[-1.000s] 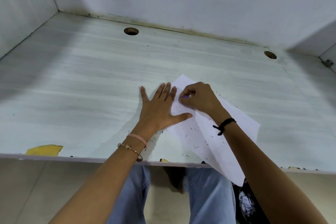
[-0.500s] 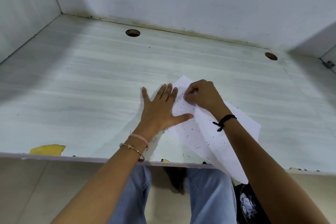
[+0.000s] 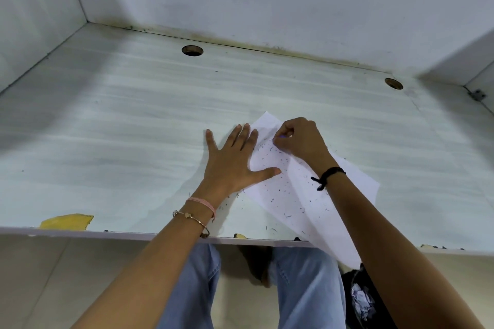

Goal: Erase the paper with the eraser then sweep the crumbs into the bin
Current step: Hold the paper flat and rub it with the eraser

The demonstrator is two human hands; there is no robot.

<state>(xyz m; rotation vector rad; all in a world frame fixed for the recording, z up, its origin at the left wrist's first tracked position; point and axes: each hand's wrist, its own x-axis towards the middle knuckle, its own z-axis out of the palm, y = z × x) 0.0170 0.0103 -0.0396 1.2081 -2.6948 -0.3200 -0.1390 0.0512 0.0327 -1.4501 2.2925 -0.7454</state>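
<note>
paper (image 3: 294, 195) lies angled at centre right of the frame, 1 corner overhanging the desk (image 3: 133, 141) edge. left hand (image 3: 232, 160) presses it flat, fingers spread; right hand (image 3: 299, 139) pinches the barely visible eraser (image 3: 281, 137). erasing is underway; next, i judge, crumbs (image 3: 283, 192) need sweeping toward the lower-right bin (image 3: 358, 299).

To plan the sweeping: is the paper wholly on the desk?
No. The paper has one corner hanging off the desk; the left hand presses it down.
</note>
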